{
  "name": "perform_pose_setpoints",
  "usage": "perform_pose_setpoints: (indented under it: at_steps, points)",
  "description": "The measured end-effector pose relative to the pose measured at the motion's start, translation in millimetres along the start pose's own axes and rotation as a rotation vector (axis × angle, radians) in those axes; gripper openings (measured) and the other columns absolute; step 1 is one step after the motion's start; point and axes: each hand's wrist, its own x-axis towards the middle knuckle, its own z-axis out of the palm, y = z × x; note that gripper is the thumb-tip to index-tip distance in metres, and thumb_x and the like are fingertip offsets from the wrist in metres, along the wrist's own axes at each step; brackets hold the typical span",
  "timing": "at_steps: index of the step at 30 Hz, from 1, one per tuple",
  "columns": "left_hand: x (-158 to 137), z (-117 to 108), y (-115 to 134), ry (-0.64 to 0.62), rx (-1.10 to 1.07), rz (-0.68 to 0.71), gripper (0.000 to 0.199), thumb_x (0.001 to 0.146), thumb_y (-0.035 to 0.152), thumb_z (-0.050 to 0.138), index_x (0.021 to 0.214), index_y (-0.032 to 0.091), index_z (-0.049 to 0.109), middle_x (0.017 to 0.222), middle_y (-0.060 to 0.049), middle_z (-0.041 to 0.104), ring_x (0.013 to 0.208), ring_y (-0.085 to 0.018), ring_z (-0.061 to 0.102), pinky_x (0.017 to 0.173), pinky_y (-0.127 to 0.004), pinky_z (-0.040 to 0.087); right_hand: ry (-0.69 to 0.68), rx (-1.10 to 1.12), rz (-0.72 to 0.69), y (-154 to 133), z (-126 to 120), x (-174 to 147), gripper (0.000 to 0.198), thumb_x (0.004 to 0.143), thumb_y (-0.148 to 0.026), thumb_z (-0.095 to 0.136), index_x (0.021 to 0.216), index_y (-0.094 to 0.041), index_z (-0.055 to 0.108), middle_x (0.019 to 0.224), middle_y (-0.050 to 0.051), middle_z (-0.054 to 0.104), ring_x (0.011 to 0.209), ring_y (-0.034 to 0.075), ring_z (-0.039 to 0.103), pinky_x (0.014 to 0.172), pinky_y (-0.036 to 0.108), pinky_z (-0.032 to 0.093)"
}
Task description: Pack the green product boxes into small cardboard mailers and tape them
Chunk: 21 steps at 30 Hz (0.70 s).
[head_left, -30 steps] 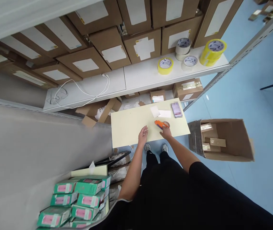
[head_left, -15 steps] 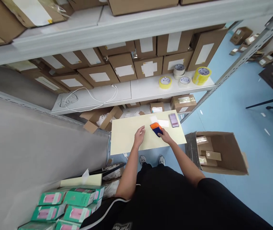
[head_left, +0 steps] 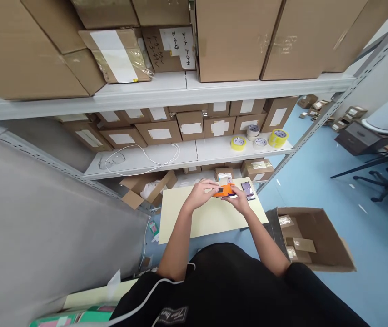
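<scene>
Above the pale yellow table (head_left: 211, 218), both my hands are on a small orange and dark blue object (head_left: 228, 190); its exact kind is hard to make out. My right hand (head_left: 240, 201) grips its right side, thumb on top. On its left side lie the fingers of my left hand (head_left: 201, 194), closed against the edge by a dark patch. A phone (head_left: 248, 190) lies on the table just right of my right hand. White paper at the table's back edge is partly hidden behind the object.
A shelf (head_left: 194, 156) with cartons (head_left: 160, 131), tape rolls (head_left: 238, 143) and a white cable (head_left: 146, 156) stands ahead. An upper shelf (head_left: 166, 93) bears larger boxes. An open carton (head_left: 316, 236) sits on the floor at right; another open box (head_left: 149, 188) is behind the table's left end.
My left hand, free before, has come to the object and touches it. The object has turned and shows more orange. The camera view has tilted up.
</scene>
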Motion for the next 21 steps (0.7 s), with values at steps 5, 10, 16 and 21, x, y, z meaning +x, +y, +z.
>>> perform_pose_setpoints:
  at_steps: [5, 10, 16, 21]
  points:
    - [-21, -25, 11, 0.028, 0.067, 0.091, 0.026, 0.097, 0.049, 0.067, 0.100, 0.032, 0.086, 0.097, -0.006, 0.079, 0.096, -0.025, 0.068, 0.091, -0.042, 0.056, 0.004, -0.022, -0.092, -25, 16, 14, 0.035, 0.081, -0.059, 0.082, 0.088, -0.025, 0.077, 0.094, 0.007, 0.075, 0.095, 0.028, 0.068, 0.104, 0.051, 0.055]
    - [-40, -38, 4, 0.172, 0.160, 0.148, 0.032, 0.104, 0.047, 0.057, 0.101, 0.031, 0.085, 0.088, -0.005, 0.077, 0.086, -0.022, 0.066, 0.079, -0.038, 0.055, -0.058, -0.021, -0.071, -39, 41, 15, 0.040, 0.079, -0.065, 0.082, 0.084, -0.026, 0.077, 0.086, 0.006, 0.075, 0.094, 0.027, 0.070, 0.112, 0.052, 0.050]
    - [-47, -50, -7, 0.383, 0.214, 0.138, 0.038, 0.108, 0.044, 0.050, 0.097, 0.029, 0.084, 0.087, -0.005, 0.075, 0.085, -0.020, 0.068, 0.083, -0.037, 0.056, -0.078, -0.039, 0.044, -36, 59, 7, 0.049, 0.069, -0.067, 0.090, 0.089, -0.024, 0.077, 0.096, 0.008, 0.078, 0.092, 0.028, 0.071, 0.092, 0.043, 0.058]
    - [-29, -67, -4, 0.296, 0.278, 0.145, 0.034, 0.107, 0.039, 0.052, 0.099, 0.028, 0.083, 0.092, -0.004, 0.078, 0.090, -0.021, 0.070, 0.089, -0.036, 0.058, -0.108, 0.038, 0.106, -29, 58, 9, 0.049, 0.071, -0.063, 0.089, 0.097, -0.023, 0.077, 0.093, 0.008, 0.080, 0.086, 0.029, 0.073, 0.087, 0.045, 0.059]
